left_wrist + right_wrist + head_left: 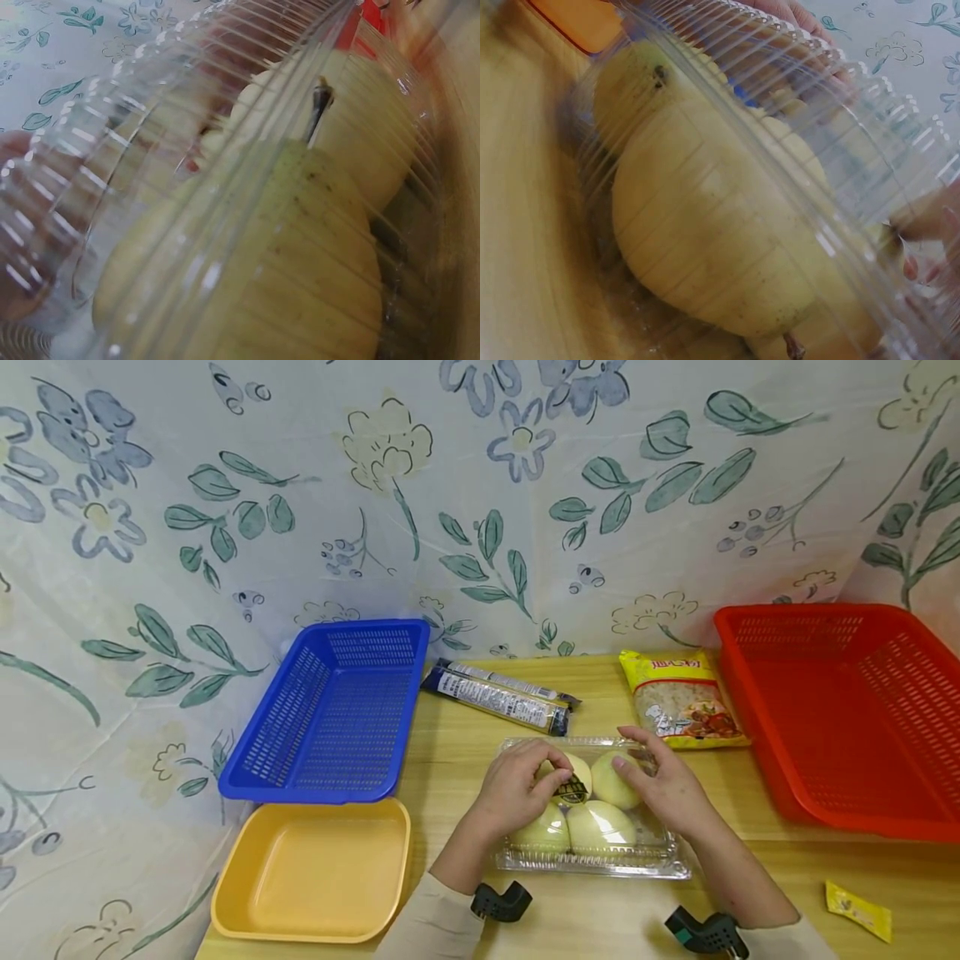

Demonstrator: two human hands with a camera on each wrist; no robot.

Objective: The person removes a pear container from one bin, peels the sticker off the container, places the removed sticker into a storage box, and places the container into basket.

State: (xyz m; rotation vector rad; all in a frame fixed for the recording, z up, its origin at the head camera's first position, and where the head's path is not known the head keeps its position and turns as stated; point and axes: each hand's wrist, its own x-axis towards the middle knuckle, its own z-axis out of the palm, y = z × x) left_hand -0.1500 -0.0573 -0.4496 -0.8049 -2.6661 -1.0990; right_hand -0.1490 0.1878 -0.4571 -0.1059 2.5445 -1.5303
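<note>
A clear plastic clamshell box (592, 865), its lid down, stands on the table with several pale yellow pears (602, 828) inside. My left hand (517, 785) is over the lid, thumb and forefinger pinching a small black-and-gold label (572, 790). On the lid's right side rests my right hand (671, 789), fingers spread, thumb over a pear. The left wrist view looks through the ribbed box wall at a pear (300, 247) with a dark stem. From the right wrist, a large pear (705, 210) fills the middle behind the same clear plastic.
A blue basket (352, 718) and a yellow tub (315, 935) stand at the left, a red basket (847, 718) at the right. Behind the box lie two long dark-ended packets (498, 695) and a yellow bag (686, 702). A small yellow sachet (858, 910) lies front right.
</note>
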